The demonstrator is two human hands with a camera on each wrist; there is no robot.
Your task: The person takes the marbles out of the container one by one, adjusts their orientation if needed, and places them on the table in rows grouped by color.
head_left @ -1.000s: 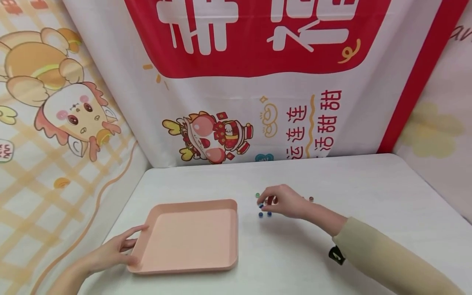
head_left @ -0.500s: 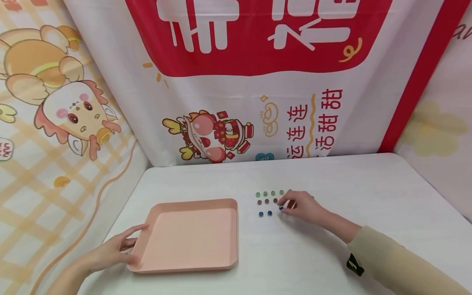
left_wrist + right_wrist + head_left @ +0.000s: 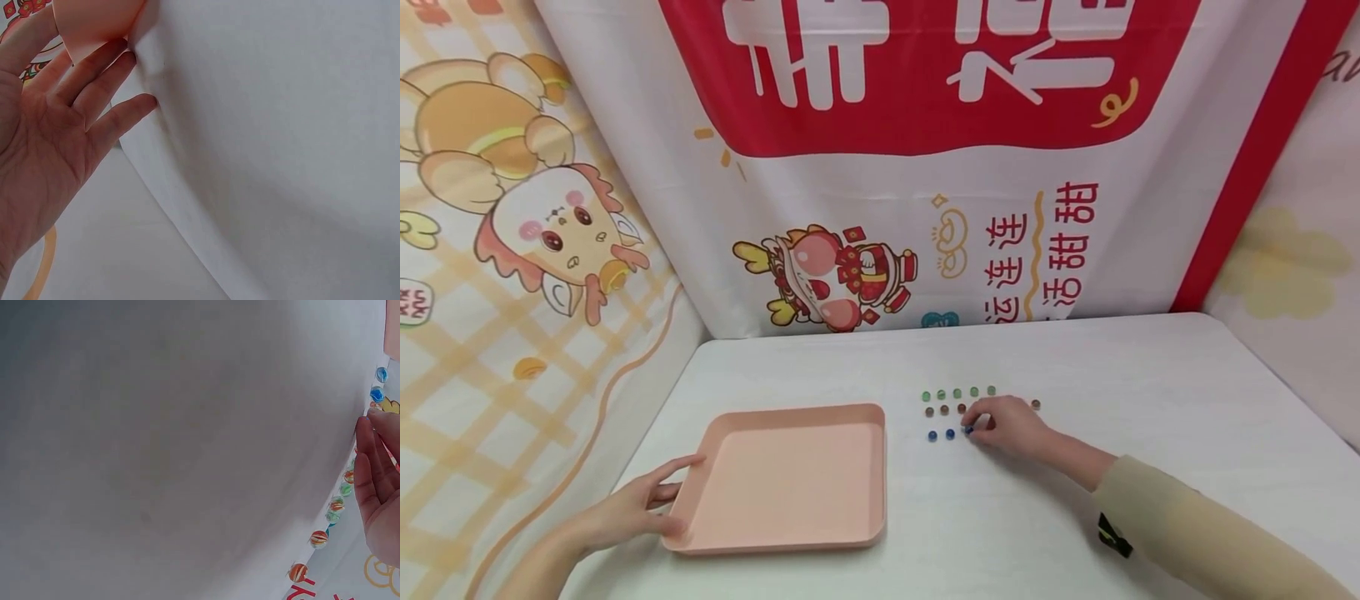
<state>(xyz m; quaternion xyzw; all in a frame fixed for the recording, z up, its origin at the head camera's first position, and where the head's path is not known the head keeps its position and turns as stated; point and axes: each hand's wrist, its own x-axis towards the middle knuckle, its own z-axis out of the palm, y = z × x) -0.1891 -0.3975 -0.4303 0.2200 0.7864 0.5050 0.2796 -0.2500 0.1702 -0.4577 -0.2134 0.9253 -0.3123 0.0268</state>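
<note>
My left hand holds the left side of a pink rectangular tray, thumb and index finger over its rim. In the left wrist view the fingers of my left hand lie by the tray's pink wall. With thumb and fingertips, my right hand pinches a blue marble at the table top. Left of it sit two blue marbles in line. Behind are a row of brownish-orange marbles, partly hidden by the hand, and a row of green marbles.
The white table meets a printed cloth backdrop at the back and a patterned wall on the left. Orange-swirled marbles trail off beside my right hand in the right wrist view.
My right hand has moved right with a blue marble, from the left end of the rows, then slightly towards me into the blue row. The left hand and tray stay put.
</note>
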